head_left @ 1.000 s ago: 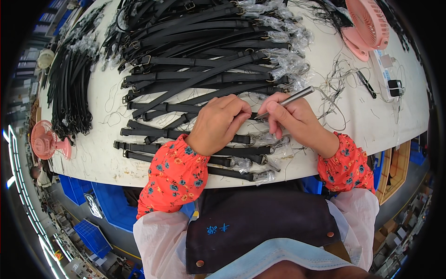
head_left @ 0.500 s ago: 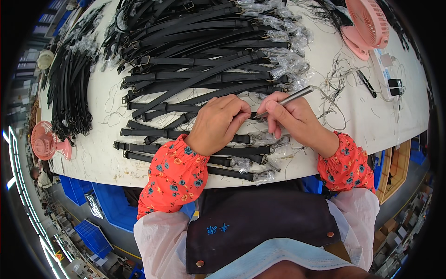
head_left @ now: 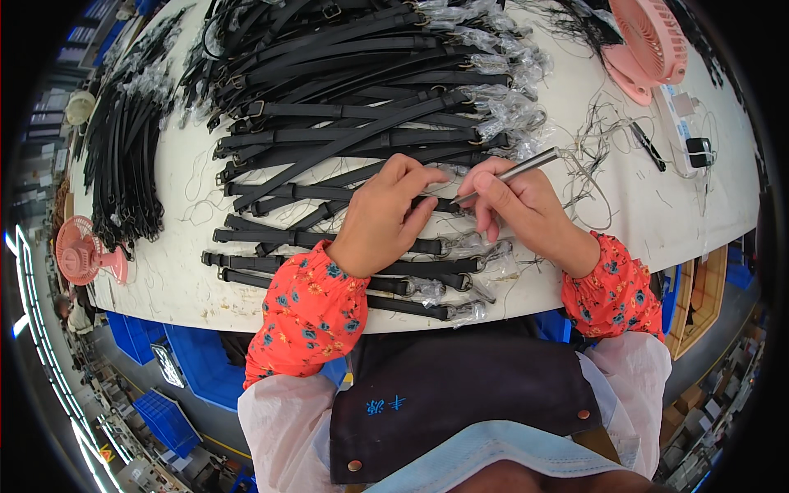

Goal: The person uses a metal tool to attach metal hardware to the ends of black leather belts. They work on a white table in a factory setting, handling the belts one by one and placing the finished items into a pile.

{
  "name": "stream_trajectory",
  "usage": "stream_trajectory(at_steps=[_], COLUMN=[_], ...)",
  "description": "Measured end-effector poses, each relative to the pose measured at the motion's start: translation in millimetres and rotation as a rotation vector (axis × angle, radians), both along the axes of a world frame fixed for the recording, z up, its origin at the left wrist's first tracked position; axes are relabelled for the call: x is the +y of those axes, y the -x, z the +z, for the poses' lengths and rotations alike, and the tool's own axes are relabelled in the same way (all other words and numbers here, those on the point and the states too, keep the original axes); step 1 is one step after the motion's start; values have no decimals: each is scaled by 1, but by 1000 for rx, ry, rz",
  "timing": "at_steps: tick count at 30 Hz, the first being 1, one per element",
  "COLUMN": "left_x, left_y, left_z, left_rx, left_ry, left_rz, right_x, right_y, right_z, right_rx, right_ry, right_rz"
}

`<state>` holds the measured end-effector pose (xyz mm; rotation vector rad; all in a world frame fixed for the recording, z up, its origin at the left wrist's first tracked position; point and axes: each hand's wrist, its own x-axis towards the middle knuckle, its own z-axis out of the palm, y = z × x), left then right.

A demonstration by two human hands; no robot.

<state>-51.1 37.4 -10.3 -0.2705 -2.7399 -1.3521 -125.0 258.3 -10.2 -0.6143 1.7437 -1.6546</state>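
Note:
My right hand (head_left: 526, 212) grips a slim silver pen-shaped tool (head_left: 530, 166) with a thin cord at its back end. The tool's tip points down at the end of a black strap (head_left: 445, 205) between my hands. Over that strap lies my left hand (head_left: 382, 215), its thumb and index finger apart; its other fingers are partly hidden. Black straps with metal buckles (head_left: 353, 110) lie in rows under and beyond my hands. Clear plastic wrapping (head_left: 503, 111) covers many of their right-hand ends.
A second bundle of black straps (head_left: 127, 156) lies at the left. Pink fans stand at the left edge (head_left: 78, 251) and far right (head_left: 653, 41). A power strip (head_left: 678, 135), a black pen-like object (head_left: 649, 148) and loose threads (head_left: 588, 156) are at the right. Blue crates (head_left: 197, 366) sit below the table.
My left index finger has lifted away from my thumb, opening a gap above the strap end. The tool's back end has risen slightly in my right hand.

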Motion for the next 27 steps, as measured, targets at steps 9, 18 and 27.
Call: stream_trajectory(at_steps=[9,18,27], left_x=[3,2,-2], left_y=[3,2,2], left_z=[-10,-8,-13], left_rx=[121,101,82], left_ry=[178,171,33], left_rz=[-42,-57,39], right_x=[-2,-2,1], right_y=[0,0,-2], right_z=[3,3,2], right_rx=[-6,-22,-14], right_ry=[-10,-26,64], right_rz=[-4,1,-62])
